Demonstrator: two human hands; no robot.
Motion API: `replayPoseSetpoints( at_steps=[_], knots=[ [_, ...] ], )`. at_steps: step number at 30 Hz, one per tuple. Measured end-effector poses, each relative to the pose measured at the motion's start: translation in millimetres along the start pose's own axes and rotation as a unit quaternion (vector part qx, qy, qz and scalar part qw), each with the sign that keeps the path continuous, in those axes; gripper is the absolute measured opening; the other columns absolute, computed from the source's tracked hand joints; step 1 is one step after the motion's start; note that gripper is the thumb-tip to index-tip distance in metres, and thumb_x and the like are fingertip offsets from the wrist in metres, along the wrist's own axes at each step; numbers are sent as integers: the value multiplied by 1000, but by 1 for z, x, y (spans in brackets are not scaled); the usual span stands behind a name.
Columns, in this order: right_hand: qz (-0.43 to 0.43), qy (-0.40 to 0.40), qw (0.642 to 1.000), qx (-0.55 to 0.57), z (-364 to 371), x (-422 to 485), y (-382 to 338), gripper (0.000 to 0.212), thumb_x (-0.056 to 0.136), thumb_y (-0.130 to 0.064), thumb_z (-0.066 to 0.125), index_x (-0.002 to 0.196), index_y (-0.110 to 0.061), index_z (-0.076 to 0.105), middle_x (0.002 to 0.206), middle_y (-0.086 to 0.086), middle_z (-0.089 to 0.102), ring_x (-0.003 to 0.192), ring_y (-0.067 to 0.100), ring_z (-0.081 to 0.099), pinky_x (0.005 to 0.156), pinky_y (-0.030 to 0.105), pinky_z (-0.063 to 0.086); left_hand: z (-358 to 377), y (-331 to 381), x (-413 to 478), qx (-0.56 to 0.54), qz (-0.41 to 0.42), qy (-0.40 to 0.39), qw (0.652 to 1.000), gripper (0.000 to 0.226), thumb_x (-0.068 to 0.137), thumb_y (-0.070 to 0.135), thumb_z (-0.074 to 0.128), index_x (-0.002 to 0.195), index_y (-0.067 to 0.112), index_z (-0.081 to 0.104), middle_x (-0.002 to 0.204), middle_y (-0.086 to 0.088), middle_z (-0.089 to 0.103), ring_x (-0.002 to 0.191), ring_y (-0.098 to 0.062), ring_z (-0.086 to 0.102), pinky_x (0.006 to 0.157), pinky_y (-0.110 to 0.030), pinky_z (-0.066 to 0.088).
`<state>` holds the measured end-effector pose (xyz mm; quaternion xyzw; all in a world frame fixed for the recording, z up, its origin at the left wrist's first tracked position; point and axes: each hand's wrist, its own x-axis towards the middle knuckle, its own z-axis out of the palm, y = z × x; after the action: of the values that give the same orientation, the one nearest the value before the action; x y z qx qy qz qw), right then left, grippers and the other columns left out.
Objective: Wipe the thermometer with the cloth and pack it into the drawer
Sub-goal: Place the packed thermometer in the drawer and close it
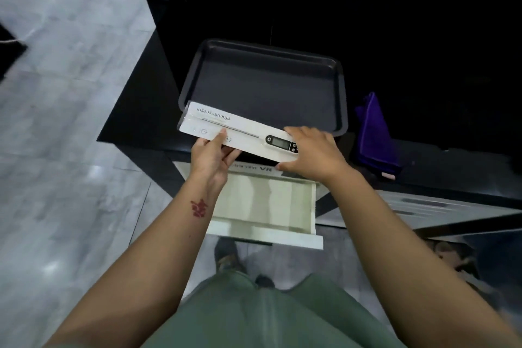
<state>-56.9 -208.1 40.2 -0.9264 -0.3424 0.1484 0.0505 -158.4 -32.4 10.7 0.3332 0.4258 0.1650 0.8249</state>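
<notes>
Head view: your left hand (215,153) and right hand (313,150) both gripped the white thermometer box (240,133), Thai lettering printed on it, above the open drawer (265,206); purple cloth (372,135) lay on the surface.

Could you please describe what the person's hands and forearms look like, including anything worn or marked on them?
Both forearms are bare, with no sleeves, gloves, watch or rings visible. The left hand has a red mark, like a stamp or tattoo of a character, on the forearm just below the wrist. The right hand and its forearm show no markings.
</notes>
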Motion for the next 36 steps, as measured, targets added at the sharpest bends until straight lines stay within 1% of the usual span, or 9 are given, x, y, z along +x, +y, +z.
replayPoseSetpoints(
  at_steps=[4, 9, 11, 14, 19, 23, 26, 31, 36],
  knots=[
    [-21, -11, 1000, 11, 20, -30, 3, 79, 81, -50, 68, 146, -19, 35, 138, 4, 47, 126, 27, 45, 104, 37, 33, -19, -30, -28, -11, -17, 34, 999, 12, 96, 10, 59, 106, 15, 62, 108, -5, 70, 87, -17, 71, 66, -30, 61],
    [-23, -69, 997, 40, 57, -64, 9, 76, 78, -47, 70, 142, -18, 40, 135, 5, 49, 123, 27, 46, 103, 38, 38, -51, -71, -48, 74, 46, 125, 988, 48, 91, 3, 64, 131, 9, 39, 119, -9, 62, 105, -26, 67, 75, -36, 61],
    [-12, -91, 994, 52, 71, -75, 13, 78, 79, -46, 70, 144, -17, 38, 142, 6, 45, 129, 26, 42, 107, 36, 36, -65, -87, -52, 179, 96, 183, 962, 69, 84, 8, 72, 138, 13, 29, 126, -11, 54, 112, -27, 62, 91, -42, 56],
    [-2, -112, 992, 60, 89, -85, 22, 78, 79, -43, 70, 145, -17, 38, 141, 5, 46, 128, 25, 43, 103, 34, 37, -80, -107, -56, 391, 140, 225, 882, 95, 77, 19, 81, 151, 15, 20, 147, -20, 32, 132, -37, 41, 109, -44, 39],
    [24, -123, 991, 54, 118, -82, 33, 76, 76, -38, 70, 143, -16, 41, 132, 7, 51, 120, 26, 47, 99, 34, 39, -91, -134, -42, 686, 223, 96, 686, 65, 90, 28, 65, 148, 17, 37, 160, -17, 17, 149, -33, 10, 120, -48, 13],
    [41, -116, 991, 57, 142, -60, 35, 79, 77, -37, 71, 145, -14, 37, 137, 8, 48, 125, 27, 45, 103, 34, 36, -93, -148, -16, 771, 229, -32, 593, 54, 101, 38, 40, 152, 23, 32, 163, -9, 16, 151, -26, 2, 120, -47, -4],
    [27, -119, 991, 46, 162, -35, 34, 80, 79, -37, 71, 146, -13, 35, 143, 10, 45, 130, 28, 42, 110, 34, 31, -97, -150, 7, 813, 164, -70, 554, 57, 102, 48, 26, 155, 28, 18, 165, -2, 7, 152, -21, -5, 117, -45, -12],
    [23, -157, 987, 34, 208, 2, 31, 79, 83, -35, 69, 148, -14, 30, 152, 8, 37, 140, 24, 33, 115, 32, 22, -109, -150, 58, 842, 12, -125, 524, 59, 101, 54, 18, 156, 32, 12, 165, -1, 2, 152, -21, -5, 118, -50, -7],
    [30, -193, 980, 25, 247, 18, 34, 85, 86, -38, 67, 153, -16, 19, 163, 5, 13, 150, 18, 10, 119, 31, 8, -108, -150, 89, 857, -90, -173, 477, 63, 98, 60, 14, 156, 36, 11, 165, 0, -3, 152, -23, -2, 116, -57, -7]
  ],
)
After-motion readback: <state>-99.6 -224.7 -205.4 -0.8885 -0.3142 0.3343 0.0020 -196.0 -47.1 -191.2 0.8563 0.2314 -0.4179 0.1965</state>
